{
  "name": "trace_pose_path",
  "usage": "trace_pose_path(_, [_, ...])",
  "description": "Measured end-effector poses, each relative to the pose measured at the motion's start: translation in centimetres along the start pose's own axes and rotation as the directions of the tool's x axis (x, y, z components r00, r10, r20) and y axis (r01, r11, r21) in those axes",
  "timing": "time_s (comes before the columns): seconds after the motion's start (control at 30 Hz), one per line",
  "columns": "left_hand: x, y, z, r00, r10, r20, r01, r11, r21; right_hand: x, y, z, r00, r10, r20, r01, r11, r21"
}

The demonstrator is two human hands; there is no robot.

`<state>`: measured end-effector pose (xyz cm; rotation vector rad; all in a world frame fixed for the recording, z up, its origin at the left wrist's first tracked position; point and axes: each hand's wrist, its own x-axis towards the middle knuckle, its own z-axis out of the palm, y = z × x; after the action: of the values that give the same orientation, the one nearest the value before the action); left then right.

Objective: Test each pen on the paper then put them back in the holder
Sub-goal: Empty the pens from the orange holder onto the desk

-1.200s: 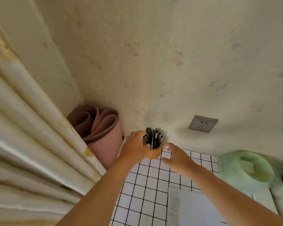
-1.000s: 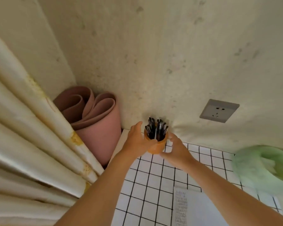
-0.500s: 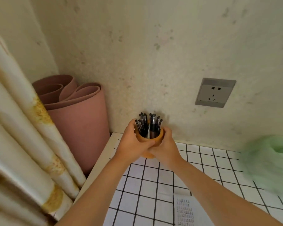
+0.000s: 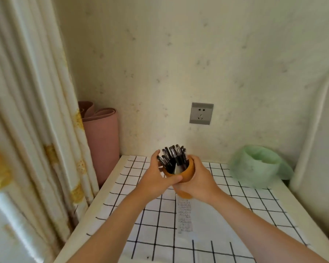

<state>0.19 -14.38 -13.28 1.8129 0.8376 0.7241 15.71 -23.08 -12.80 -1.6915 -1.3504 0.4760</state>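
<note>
The left hand [image 4: 156, 184] and the right hand [image 4: 199, 184] both grip the orange holder [image 4: 186, 173], full of pens [image 4: 174, 155], above the counter [image 4: 110, 188] toward its far edge. Probably this brings it nearer the paper [image 4: 207, 219].

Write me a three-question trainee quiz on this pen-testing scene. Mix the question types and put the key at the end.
1. True or false: the orange holder stands alone with no hand on it.
2. Where are the pens? A) bunched upright in the holder B) scattered on the floor C) shut in a drawer
3. Fill in: the holder is held by ____ hands.

Key
1. False: it is being held.
2. A
3. Both: the left hand and the right hand wrap round it from either side.
</note>
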Motion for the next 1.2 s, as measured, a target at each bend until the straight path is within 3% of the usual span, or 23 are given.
trace_pose_path(0.1, [-2.2,1.1,0.9,0.999,-0.020,0.037,0.019,0.999,0.036,-2.5,-0.4,-1.6,0.999,-0.046,-0.014,0.044,0.990,-0.137])
trace_pose_path(0.2, [-3.3,1.2,1.6,0.999,0.007,0.046,-0.014,0.989,0.144,-3.6,0.4,-2.6,0.996,-0.084,-0.012,0.073,0.923,-0.378])
trace_pose_path(0.3, [-3.2,0.6,2.3,0.994,0.097,0.059,-0.111,0.934,0.338,-3.9,1.4,-3.3,0.994,-0.107,0.010,0.092,0.800,-0.593])
trace_pose_path(0.43, [-2.0,-1.3,3.7,0.979,0.156,0.132,-0.198,0.885,0.420,-3.3,3.3,-3.2,0.982,-0.172,0.079,0.167,0.598,-0.784])
trace_pose_path(0.6, [-0.1,-4.3,5.3,0.960,0.193,0.203,-0.278,0.745,0.607,-2.7,5.7,-2.8,0.953,-0.229,0.199,0.281,0.420,-0.863])
trace_pose_path(0.73, [1.2,-4.9,6.2,0.965,0.161,0.205,-0.255,0.750,0.611,-1.8,5.4,-3.0,0.908,-0.261,0.327,0.390,0.245,-0.887])
trace_pose_path(0.83, [1.8,-5.2,6.8,0.970,0.109,0.219,-0.219,0.787,0.576,-1.8,5.5,-3.3,0.893,-0.280,0.353,0.407,0.169,-0.897])
trace_pose_path(0.97, [2.1,-5.7,7.8,0.958,0.014,0.288,-0.161,0.854,0.494,-2.1,6.1,-4.4,0.913,-0.245,0.325,0.368,0.154,-0.917])
trace_pose_path(1.1, [2.1,-5.5,8.7,0.933,0.040,0.358,-0.265,0.748,0.608,-2.7,6.7,-6.2,0.950,-0.181,0.255,0.285,0.165,-0.944])
trace_pose_path(1.2, [2.3,-5.5,8.4,0.940,0.019,0.340,-0.268,0.659,0.703,-3.2,7.1,-7.8,0.972,-0.132,0.193,0.212,0.145,-0.967])
